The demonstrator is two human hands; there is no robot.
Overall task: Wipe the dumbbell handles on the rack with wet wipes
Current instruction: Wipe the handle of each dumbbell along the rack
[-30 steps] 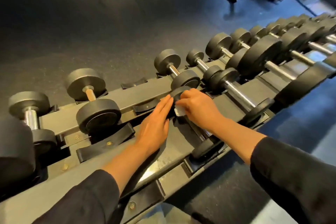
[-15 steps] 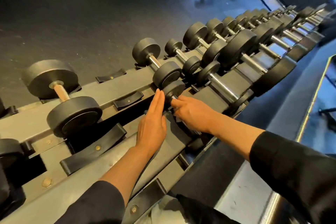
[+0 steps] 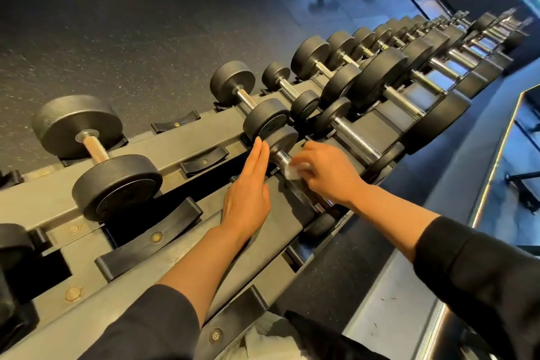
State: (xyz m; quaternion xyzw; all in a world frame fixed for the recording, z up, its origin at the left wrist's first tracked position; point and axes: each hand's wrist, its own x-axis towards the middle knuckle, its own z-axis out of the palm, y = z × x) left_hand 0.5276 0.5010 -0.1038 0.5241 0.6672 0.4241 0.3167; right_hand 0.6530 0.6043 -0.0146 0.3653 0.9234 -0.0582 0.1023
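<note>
The right hand (image 3: 330, 174) has its grip curled round a white wet wipe (image 3: 295, 170), pressing it onto the knurled steel handle (image 3: 285, 159) of a small dumbbell (image 3: 282, 140) lying on the lower rail of the rack (image 3: 181, 140). The left hand (image 3: 248, 190) holds nothing; its fingers (image 3: 258, 152) lie straight, resting against the dumbbell's far head, seemingly to steady it.

To do this stroke well, I'd say wrap the wipe fully round the bar, run it head to head with a twist, and use the flat hand to stop any rolling.

The wipe is mostly buried under the fingers, so how far it wraps is unclear. The wrist covers the handle's near end, and the near head is only partly visible. Dumbbells further down the rack blur together.
</note>
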